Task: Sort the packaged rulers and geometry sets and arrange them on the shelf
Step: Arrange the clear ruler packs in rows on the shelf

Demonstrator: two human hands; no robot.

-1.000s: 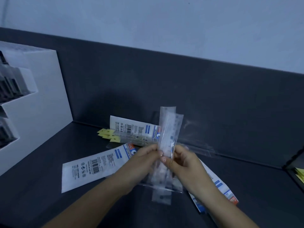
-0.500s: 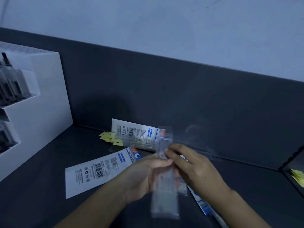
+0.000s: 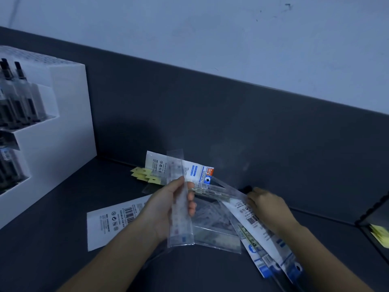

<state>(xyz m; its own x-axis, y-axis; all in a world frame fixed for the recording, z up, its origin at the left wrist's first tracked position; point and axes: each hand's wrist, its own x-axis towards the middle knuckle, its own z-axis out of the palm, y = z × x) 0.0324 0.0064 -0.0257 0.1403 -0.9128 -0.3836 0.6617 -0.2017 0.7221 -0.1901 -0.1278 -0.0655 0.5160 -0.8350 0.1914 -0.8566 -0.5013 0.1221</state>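
Observation:
My left hand (image 3: 168, 207) grips a clear packaged ruler (image 3: 180, 218), held nearly upright above the dark shelf (image 3: 52, 239). My right hand (image 3: 267, 205) lies farther right, its fingers on the upper end of a white and blue geometry set pack (image 3: 259, 230) that slants down to the right; blur hides whether it grips it. Another geometry set pack (image 3: 197, 171) leans against the back panel. A third white pack (image 3: 109, 222) lies flat to the left. Clear ruler sleeves (image 3: 216, 232) lie under both hands.
A white stepped display box (image 3: 61, 133) with dark packaged items stands at the left. Small yellow tags (image 3: 145, 175) lie by the back panel, and more yellow tags (image 3: 379, 232) sit in the neighbouring bay at the right behind a black divider (image 3: 374, 209).
My right hand has let go of the clear ruler and moved right onto the slanted geometry set pack. My left hand now holds the ruler alone.

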